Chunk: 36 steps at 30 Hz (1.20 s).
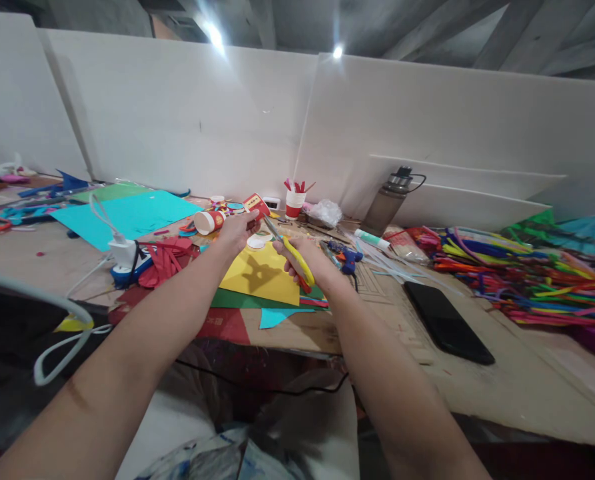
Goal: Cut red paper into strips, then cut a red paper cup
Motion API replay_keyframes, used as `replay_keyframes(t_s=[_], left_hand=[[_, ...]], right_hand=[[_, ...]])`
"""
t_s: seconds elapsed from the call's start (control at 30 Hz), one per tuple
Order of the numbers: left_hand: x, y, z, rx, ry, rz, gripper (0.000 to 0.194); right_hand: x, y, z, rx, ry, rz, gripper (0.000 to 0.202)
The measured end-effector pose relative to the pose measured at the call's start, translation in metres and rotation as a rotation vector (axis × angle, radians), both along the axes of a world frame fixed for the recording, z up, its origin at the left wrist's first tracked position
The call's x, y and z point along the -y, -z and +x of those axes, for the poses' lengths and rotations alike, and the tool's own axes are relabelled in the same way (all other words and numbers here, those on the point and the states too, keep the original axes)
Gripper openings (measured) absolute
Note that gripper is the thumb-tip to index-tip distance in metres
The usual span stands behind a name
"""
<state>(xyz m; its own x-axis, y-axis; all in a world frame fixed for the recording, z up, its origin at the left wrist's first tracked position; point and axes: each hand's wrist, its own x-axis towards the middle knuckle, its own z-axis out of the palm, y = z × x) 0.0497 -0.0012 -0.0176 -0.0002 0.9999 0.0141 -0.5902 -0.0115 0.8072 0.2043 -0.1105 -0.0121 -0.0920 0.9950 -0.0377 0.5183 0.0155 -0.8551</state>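
Note:
My left hand (240, 230) is closed on a red paper piece (256, 205) with pale printing, held up over the table. My right hand (302, 259) grips yellow-handled scissors (296, 257), whose blades point up and left, towards the red piece. Whether the blades touch it is hard to tell. Below both hands lies a yellow sheet (260, 277) on top of green sheets (237, 300). A white round piece (256, 243) rests at the yellow sheet's upper edge. Just left of my left hand, a red-and-white paper cup (208, 222) lies on its side.
A white-and-red cup of sticks (294, 202) stands behind the hands. To the right are a blue glue gun (348, 257), a dark bottle (387, 200), a black phone (447, 321) and colourful pipe cleaners (537, 273). At left lie a turquoise sheet (127, 217) and a white charger (123, 252).

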Motion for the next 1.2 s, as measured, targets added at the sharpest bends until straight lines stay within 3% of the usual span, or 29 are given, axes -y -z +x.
replay_keyframes(t_s=[0.37,0.93,1.2], left_hand=[[0.004,0.0011,-0.0003,-0.072,0.011,0.055,0.013],[-0.0001,-0.0016,-0.0002,0.016,-0.005,-0.013,0.013],[-0.0007,0.0018,-0.0003,-0.034,-0.001,0.069,0.012]], right_hand=[[0.0034,-0.0029,-0.0018,-0.02,0.008,-0.032,0.046],[0.0028,-0.0028,-0.0018,-0.007,0.0,0.008,0.048],[0.0025,-0.0021,-0.0017,-0.007,-0.002,0.009,0.047]])
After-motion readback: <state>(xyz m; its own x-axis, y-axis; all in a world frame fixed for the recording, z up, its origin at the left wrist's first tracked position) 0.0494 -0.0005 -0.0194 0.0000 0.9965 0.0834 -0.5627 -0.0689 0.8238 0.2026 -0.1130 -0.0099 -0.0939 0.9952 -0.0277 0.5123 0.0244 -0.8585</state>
